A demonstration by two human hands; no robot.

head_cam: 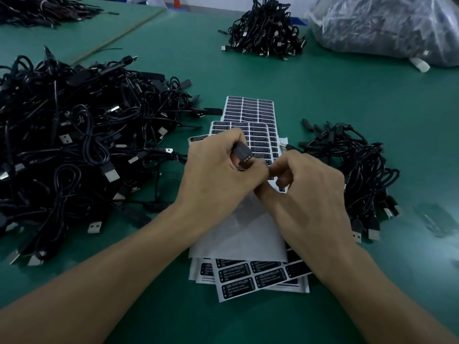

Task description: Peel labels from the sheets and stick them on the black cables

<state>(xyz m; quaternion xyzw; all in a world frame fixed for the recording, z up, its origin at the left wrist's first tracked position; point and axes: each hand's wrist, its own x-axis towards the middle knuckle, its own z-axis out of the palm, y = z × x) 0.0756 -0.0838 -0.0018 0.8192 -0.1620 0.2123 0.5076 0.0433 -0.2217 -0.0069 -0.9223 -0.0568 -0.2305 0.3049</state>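
My left hand [218, 170] grips the small black controller box [242, 153] of a cable, end face turned up. My right hand [308, 187] meets it from the right, thumb and forefinger pinched together at the box's lower edge; whether a label sits between them is hidden. Beneath both hands lie white label sheets [250, 112] printed with black labels, fanned out on the green table. More sheets [248, 276] with "LED CONTROLLER" labels stick out toward me, under a blank white backing sheet [238, 234].
A big heap of black USB cables [74, 135] fills the left side. A smaller pile [355, 170] lies right of my hands. Farther back sit another cable bundle [265, 31] and a clear plastic bag [387, 26] of cables. A strip of clear film [434, 219] lies at right.
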